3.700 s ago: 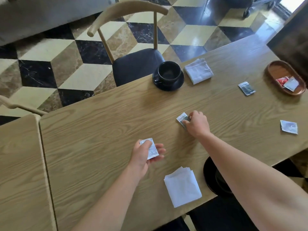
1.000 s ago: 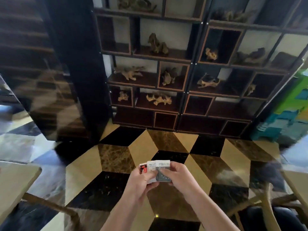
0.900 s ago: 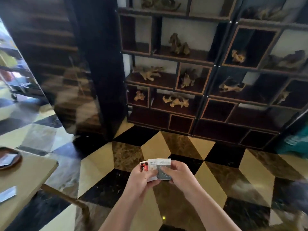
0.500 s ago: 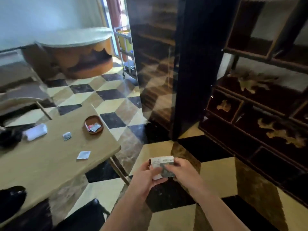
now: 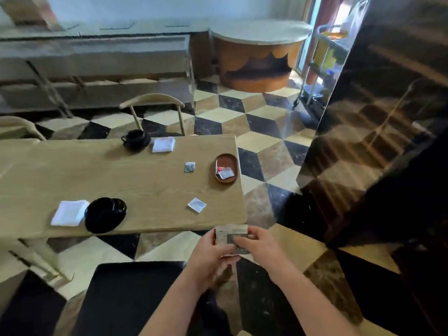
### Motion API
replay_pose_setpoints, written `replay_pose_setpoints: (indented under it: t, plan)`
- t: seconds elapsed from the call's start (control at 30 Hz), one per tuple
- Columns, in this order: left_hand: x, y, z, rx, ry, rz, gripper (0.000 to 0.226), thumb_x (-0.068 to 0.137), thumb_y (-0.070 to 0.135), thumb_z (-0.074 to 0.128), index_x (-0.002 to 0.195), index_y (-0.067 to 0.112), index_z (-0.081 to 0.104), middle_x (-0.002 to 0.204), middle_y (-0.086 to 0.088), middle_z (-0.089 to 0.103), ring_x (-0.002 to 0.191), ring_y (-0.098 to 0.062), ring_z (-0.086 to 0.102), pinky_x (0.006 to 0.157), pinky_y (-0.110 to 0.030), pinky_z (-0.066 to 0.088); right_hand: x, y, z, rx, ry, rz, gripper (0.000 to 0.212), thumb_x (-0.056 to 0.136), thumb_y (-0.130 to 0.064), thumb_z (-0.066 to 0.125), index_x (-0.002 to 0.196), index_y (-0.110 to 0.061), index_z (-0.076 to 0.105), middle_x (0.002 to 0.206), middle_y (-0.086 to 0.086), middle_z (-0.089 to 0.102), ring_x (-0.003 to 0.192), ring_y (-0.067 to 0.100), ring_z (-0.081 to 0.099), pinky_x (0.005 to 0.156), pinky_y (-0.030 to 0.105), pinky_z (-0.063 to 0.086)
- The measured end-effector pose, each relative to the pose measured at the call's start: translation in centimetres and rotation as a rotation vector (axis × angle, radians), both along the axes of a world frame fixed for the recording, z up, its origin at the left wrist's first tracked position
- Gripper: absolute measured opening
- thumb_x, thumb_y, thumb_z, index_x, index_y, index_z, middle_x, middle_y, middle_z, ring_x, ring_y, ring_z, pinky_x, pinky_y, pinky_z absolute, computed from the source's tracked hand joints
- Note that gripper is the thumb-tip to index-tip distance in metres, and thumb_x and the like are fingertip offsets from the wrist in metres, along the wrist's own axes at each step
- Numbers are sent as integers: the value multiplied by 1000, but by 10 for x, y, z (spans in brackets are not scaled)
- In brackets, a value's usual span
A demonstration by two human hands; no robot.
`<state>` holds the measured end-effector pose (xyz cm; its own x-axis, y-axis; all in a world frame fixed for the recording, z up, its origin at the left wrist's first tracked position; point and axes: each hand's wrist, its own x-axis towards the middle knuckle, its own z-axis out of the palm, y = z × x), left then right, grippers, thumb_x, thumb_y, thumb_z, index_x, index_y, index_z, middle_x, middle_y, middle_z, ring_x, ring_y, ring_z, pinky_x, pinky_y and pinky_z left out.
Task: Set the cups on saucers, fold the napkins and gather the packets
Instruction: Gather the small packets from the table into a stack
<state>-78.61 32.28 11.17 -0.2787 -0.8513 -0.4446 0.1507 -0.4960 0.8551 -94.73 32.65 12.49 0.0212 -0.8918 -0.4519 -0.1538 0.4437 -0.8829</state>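
Paper packets point(image 5: 231, 235) are sitting pinched in both grips — left hand point(image 5: 210, 254) and right hand point(image 5: 255, 246) closing on the stack just off the wooden surface point(image 5: 121, 175) — two more packets point(image 5: 196, 204) are lying near the oval tray point(image 5: 226, 158).

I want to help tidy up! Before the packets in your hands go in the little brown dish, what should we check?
1. Packets pinched by both the left hand and right hand: ok.
2. Brown dish has spare room: ok.
3. All loose packets gathered: not ok; grey packet and white packet lie on the table.
4. Hands over the table: not ok; they are off its near edge.
5. Number of packets held: cannot tell.
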Motion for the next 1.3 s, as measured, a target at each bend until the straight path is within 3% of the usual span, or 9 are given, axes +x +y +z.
replay_pose_setpoints:
  t: [0.13,0.27,0.4,0.5,0.67,0.8,0.97,1.1,1.3]
  plan:
    - [21,-61,-32,92,16,104,33,91,-5,63,121,7,65,108,-12,78,96,-26,76,71,-30,59,23,-73,-26,104,57,74,13,91,-20,73,102,-27,75,90,-13,79,83,4,75,71,18,56]
    - [37,-106,-58,226,23,181,31,94,-6,57,120,7,67,109,-15,77,100,-32,75,77,-39,61,44,-132,-44,213,161,170,13,89,-23,73,101,-28,76,79,-12,77,64,-1,70,51,12,47]
    - [57,-149,-85,357,49,297,30,95,-7,55,121,6,65,107,-18,77,94,-31,76,70,-37,62,60,-190,-70,290,246,180,26,93,-44,64,93,-20,73,70,-10,72,56,2,63,51,18,43]
    - [72,-172,-105,477,55,488,33,94,-12,52,123,1,61,104,-24,76,85,-33,75,61,-36,61,69,-229,-100,307,334,116,34,100,-41,53,92,-12,70,81,2,71,61,13,62,55,26,48]
    - [83,-198,-137,582,-27,764,35,90,-13,52,120,0,61,101,-22,74,82,-33,72,67,-37,60,103,-282,-150,128,675,384,21,93,-38,58,98,-18,63,100,-1,66,88,24,61,67,32,42]
    - [85,-213,-144,610,-70,917,30,90,-13,48,106,7,64,86,-13,75,69,-25,73,54,-30,59,127,-307,-179,-13,799,604,39,89,-48,64,113,-18,55,115,2,58,99,30,64,69,33,39]
    - [87,-226,-154,631,-52,1043,31,90,-15,48,109,5,63,96,-17,72,79,-30,71,73,-41,59,134,-332,-192,-12,888,772,31,88,-34,70,106,-16,53,107,6,64,95,33,66,66,32,42]
    - [93,-240,-158,641,-78,1049,34,90,-15,44,111,4,62,104,-20,70,85,-32,69,77,-41,58,131,-350,-194,229,701,710,11,87,-20,62,92,-11,63,89,5,67,77,24,62,56,28,42]
    - [100,-272,-165,675,-16,833,32,90,1,50,112,6,72,105,-17,77,87,-25,72,72,-36,59,134,-377,-182,517,147,526,23,82,-22,77,94,-2,73,73,2,64,52,7,52,41,20,30]
